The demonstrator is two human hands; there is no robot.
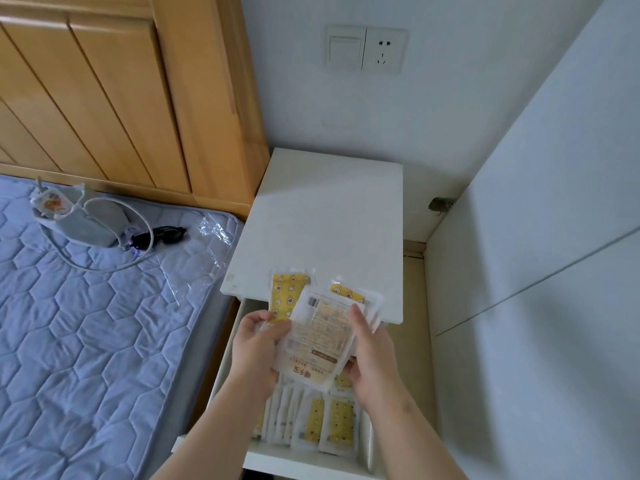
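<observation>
Both hands hold a fanned stack of flat yellow-and-white sachets above an open white drawer. My left hand grips the stack's left edge, thumb on top. My right hand grips the right edge, fingers curled round it. Several more yellow sachets stand upright in rows inside the drawer, below the hands. The drawer belongs to a white bedside cabinet.
A bed with a blue quilted mattress lies to the left; on it are a grey pouch, a white cable, dark sunglasses and clear plastic wrap. A wooden headboard stands behind. A white wardrobe panel is close on the right.
</observation>
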